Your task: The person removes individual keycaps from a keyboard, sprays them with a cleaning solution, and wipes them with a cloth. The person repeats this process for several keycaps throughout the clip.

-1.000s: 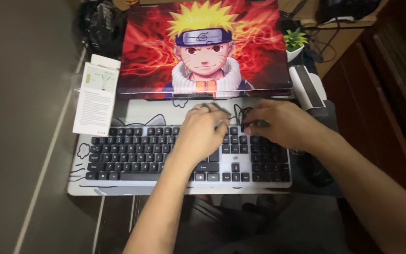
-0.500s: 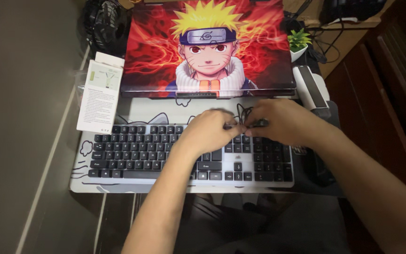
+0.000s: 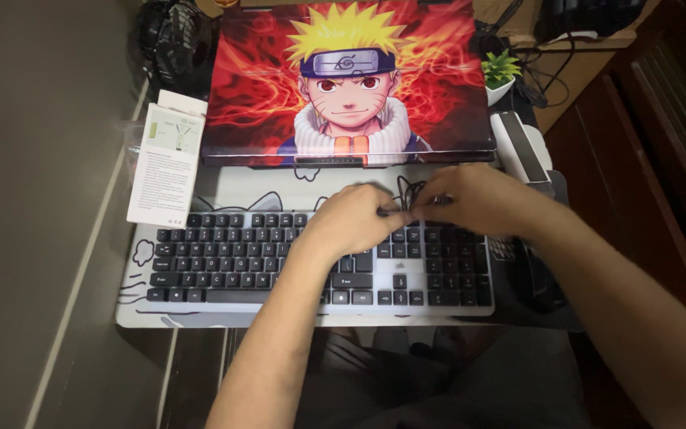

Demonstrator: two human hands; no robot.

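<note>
— Above the top edge of the black-keyed keyboard with a silver-grey frame, what do the person's hands have?

— Both close on a thin black bundled cable. It loops in a small tangle between the hands, over the pale desk mat with cat outlines. The left hand pinches it from the left with fingers curled; the right hand grips it from the right. The two hands nearly touch.

— What lies around them?

— Behind the cable sits a closed laptop with a red flame and cartoon-character skin. A white oblong cardboard box lies left of the mat, a small green potted plant stands at the laptop's right corner, and a white and black oblong device lies below the plant.

— Anything blocked?

— The left forearm covers the keys in the keyboard's middle, and the right wrist hides part of its right end. The cable's ends are hidden under the fingers. Dark objects at the upper left and by the right forearm are too dim to identify.
</note>
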